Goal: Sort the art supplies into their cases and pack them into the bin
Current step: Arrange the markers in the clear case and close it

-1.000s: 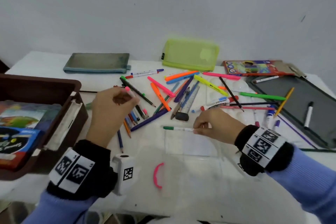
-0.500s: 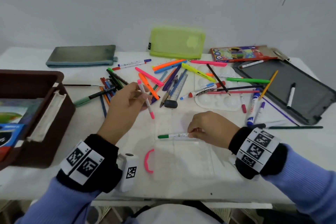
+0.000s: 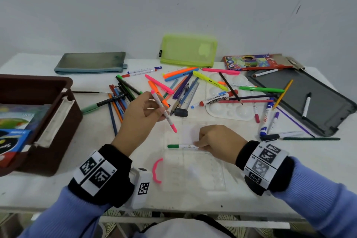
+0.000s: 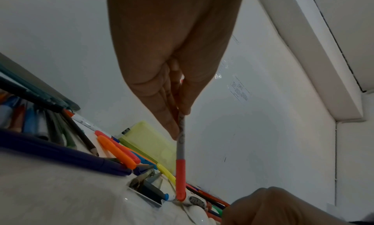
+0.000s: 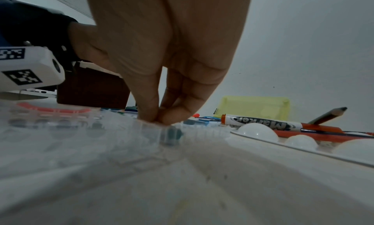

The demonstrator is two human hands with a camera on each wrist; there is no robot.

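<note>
My left hand [image 3: 159,109] pinches a thin white marker with pink caps [image 3: 164,112] and holds it tilted in the air, just above and left of the far edge of the open clear plastic case [image 3: 193,172]. The left wrist view shows the same marker [image 4: 180,164] hanging from my fingertips [image 4: 176,132]. My right hand [image 3: 199,146] pinches the end of a green-capped marker [image 3: 178,146] lying across the middle of the case. My right fingertips [image 5: 149,114] press down on the clear case [image 5: 91,129]. The brown bin [image 3: 63,102] stands at the left.
A heap of pens, highlighters and pencils [image 3: 173,87] lies behind my hands, with a white palette [image 3: 241,114] and a dark board [image 3: 309,98] to the right. A grey pouch [image 3: 90,63], a green mesh pouch [image 3: 188,51] and a pencil box [image 3: 251,62] line the back.
My left hand has lifted the pink-capped marker out of the heap and carried it right and nearer, toward the clear case. My right hand has stayed on the green-capped marker.
</note>
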